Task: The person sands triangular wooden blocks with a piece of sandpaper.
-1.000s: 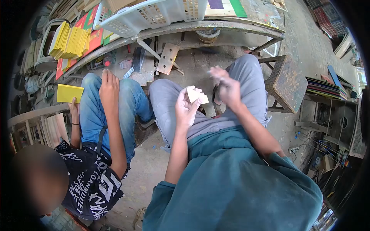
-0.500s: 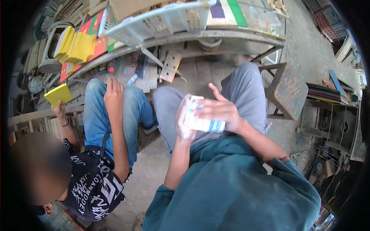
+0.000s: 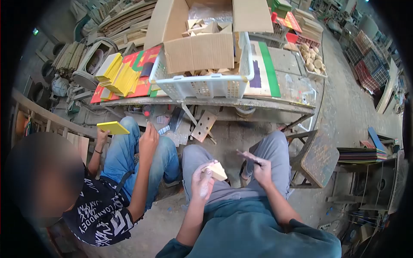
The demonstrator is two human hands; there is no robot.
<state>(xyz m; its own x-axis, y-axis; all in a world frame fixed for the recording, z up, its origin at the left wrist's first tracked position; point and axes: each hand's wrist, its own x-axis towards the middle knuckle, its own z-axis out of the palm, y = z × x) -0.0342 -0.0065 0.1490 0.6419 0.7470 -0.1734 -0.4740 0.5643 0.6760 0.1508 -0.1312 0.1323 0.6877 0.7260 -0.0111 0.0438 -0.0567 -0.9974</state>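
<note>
My left hand is closed around a small pale wooden block, held above my lap; whitish dust marks the palm. To the right, apart from the block, my right hand hovers over my thigh with its fingers stretched out to the left. Those fingers are seen edge-on and look dark, and I see no separate object in them. At my left sits a co-worker, whose raised hand grips a yellow board. The co-worker's other hand is lifted with its fingertips together.
Ahead, a workbench bears a pale plastic crate with a cardboard box of wood pieces in it. Stacked yellow boards lie to its left. A wooden stool stands right of my knee. Wooden knobs fill a tray.
My right hand has come off the left and moved away to the right. The item between them looked white and blue, blurred. My view has tilted up, showing more of the bench.
</note>
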